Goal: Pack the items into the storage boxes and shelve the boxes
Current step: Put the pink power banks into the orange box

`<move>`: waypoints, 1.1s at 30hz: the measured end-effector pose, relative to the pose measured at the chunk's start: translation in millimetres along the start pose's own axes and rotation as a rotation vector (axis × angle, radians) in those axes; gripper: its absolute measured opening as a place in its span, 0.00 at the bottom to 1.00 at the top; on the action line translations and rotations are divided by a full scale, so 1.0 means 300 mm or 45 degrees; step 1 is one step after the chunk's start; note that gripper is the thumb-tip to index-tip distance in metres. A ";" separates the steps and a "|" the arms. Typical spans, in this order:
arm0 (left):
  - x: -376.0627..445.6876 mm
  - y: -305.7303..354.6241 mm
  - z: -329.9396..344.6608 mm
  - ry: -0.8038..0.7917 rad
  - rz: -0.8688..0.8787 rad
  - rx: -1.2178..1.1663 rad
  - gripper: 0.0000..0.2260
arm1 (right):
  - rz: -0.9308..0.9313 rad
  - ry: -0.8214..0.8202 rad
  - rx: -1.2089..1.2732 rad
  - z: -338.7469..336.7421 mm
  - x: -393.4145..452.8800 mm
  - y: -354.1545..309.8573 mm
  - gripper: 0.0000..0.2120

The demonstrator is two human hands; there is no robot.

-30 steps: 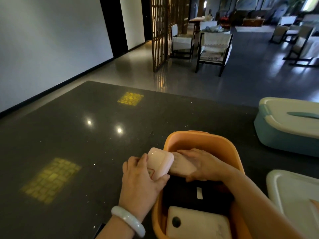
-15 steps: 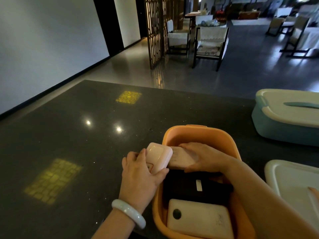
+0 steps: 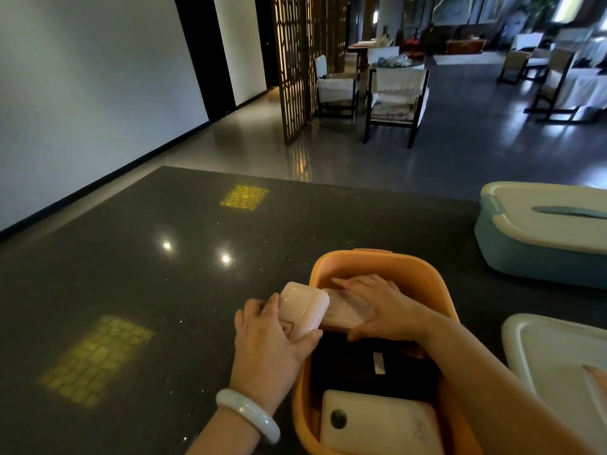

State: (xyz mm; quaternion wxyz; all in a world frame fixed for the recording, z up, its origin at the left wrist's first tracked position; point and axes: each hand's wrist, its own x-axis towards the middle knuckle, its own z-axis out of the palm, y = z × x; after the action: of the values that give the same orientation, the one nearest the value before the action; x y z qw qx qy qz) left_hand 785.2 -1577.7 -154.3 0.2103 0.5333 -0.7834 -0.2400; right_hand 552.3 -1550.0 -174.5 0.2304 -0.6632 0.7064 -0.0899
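The left hand [image 3: 269, 339] grips a pink case [image 3: 303, 310] over the left rim of the orange box [image 3: 377, 261] near the table's near edge, while the right hand [image 3: 377, 307], fingers spread, presses a pale pack [image 3: 341, 315] down inside, likely making room.

left hand [image 3: 267, 343]: grips pink case [image 3: 303, 310] | right hand [image 3: 377, 307]: presses pale item [image 3: 341, 315] in orange box [image 3: 377, 261]
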 end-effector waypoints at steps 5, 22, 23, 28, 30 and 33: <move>0.010 0.040 -0.009 0.001 0.000 -0.137 0.43 | 0.108 0.331 0.485 -0.080 -0.068 -0.146 0.10; 0.085 0.128 -0.063 -0.653 -0.259 -1.159 0.11 | 0.204 0.089 1.424 -0.132 -0.185 -0.168 0.11; 0.083 0.130 -0.057 -0.645 -0.285 -1.225 0.09 | 0.219 0.113 1.319 -0.133 -0.191 -0.167 0.11; 0.060 0.153 0.011 -0.432 -0.417 -1.536 0.05 | 0.318 0.250 0.429 -0.117 -0.235 -0.197 0.30; 0.049 0.165 0.028 -0.398 -0.374 -1.531 0.05 | 0.346 0.277 0.221 -0.099 -0.256 -0.202 0.43; 0.037 0.168 0.037 -0.424 -0.280 -1.483 0.08 | 0.309 0.422 0.160 -0.093 -0.282 -0.184 0.41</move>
State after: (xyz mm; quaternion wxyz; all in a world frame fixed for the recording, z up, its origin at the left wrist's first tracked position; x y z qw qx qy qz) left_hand 737.7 -1570.4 -132.0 0.3159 0.3638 -0.4864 -0.7289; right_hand 590.5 -1477.8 -108.6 0.1612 -0.5338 0.8023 -0.2133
